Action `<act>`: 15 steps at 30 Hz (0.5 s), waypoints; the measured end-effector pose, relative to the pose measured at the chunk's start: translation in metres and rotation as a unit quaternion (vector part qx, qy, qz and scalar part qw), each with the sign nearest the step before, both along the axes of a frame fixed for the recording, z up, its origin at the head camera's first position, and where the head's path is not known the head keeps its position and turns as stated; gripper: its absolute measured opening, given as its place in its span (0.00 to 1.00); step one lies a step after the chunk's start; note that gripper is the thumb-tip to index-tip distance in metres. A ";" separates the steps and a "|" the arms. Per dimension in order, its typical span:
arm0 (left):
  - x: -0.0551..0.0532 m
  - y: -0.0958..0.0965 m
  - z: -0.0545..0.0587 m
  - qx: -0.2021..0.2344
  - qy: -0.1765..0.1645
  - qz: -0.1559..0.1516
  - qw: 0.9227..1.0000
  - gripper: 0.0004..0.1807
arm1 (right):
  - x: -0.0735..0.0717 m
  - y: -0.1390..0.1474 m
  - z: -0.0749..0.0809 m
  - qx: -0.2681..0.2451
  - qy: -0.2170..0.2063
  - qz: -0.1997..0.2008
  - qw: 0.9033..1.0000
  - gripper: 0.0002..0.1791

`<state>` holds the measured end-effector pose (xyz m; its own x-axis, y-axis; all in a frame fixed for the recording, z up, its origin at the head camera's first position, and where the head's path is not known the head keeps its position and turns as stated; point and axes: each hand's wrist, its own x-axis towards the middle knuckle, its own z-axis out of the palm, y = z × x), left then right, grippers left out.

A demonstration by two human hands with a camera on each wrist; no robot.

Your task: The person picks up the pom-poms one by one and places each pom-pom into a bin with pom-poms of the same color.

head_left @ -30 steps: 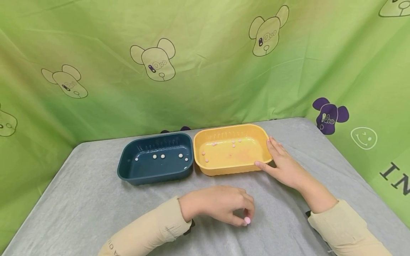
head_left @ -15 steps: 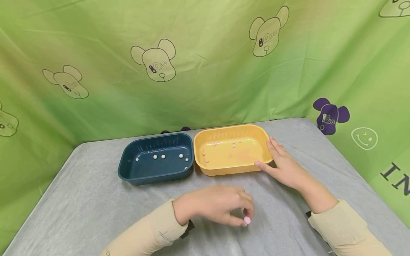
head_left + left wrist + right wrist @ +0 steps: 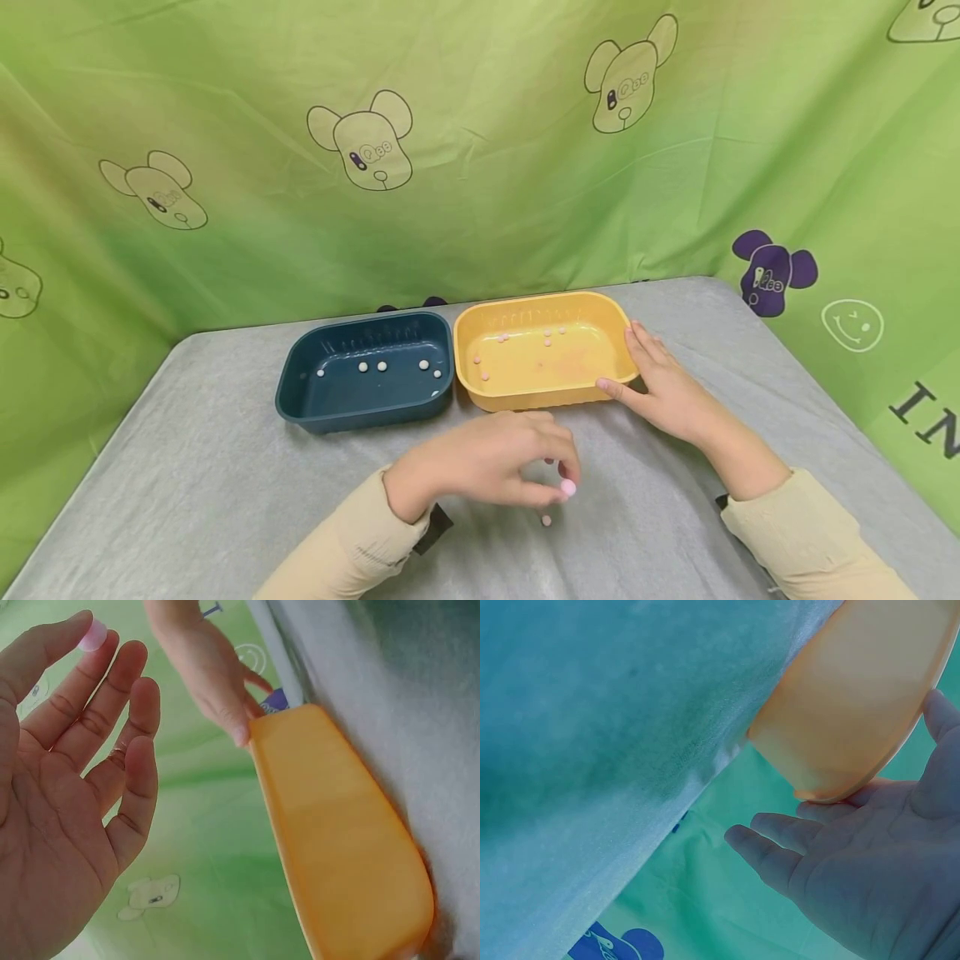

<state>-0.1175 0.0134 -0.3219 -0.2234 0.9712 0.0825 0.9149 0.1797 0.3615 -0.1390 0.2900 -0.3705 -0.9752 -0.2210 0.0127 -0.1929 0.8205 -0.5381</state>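
My left hand (image 3: 491, 462) pinches a small pink ball (image 3: 568, 487) between thumb and index finger, over the table in front of the yellow bin (image 3: 551, 396). In the left wrist view the same ball (image 3: 93, 635) sits at the fingertips, the other fingers loosely bent. A second small pink ball (image 3: 546, 521) lies on the cloth just below that hand. My right hand (image 3: 671, 396) rests against the right end of the yellow bin, thumb at its front rim and fingers along the side. In the right wrist view its fingers (image 3: 769, 851) are fairly straight.
A dark blue bin (image 3: 360, 421) with several white balls stands left of the yellow one, close beside it. Several pink balls (image 3: 547, 342) lie inside the yellow bin. Grey cloth (image 3: 180, 483) covers the table, and a green printed curtain (image 3: 480, 208) hangs behind.
My left hand has moved up and slightly left toward the yellow bin, carrying the pink ball. The second pink ball on the cloth now shows below it. The right hand stays put.
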 end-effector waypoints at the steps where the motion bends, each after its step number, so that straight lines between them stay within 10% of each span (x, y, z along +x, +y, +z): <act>1: 0.000 0.000 0.001 0.002 -0.001 0.002 1.000 0.05 | 0.000 0.000 0.000 -0.001 -0.002 0.000 1.000 0.55; 15: -0.005 -0.005 0.005 0.030 -0.022 0.009 0.999 0.06 | 0.000 -0.001 0.001 0.006 0.002 0.001 1.000 0.54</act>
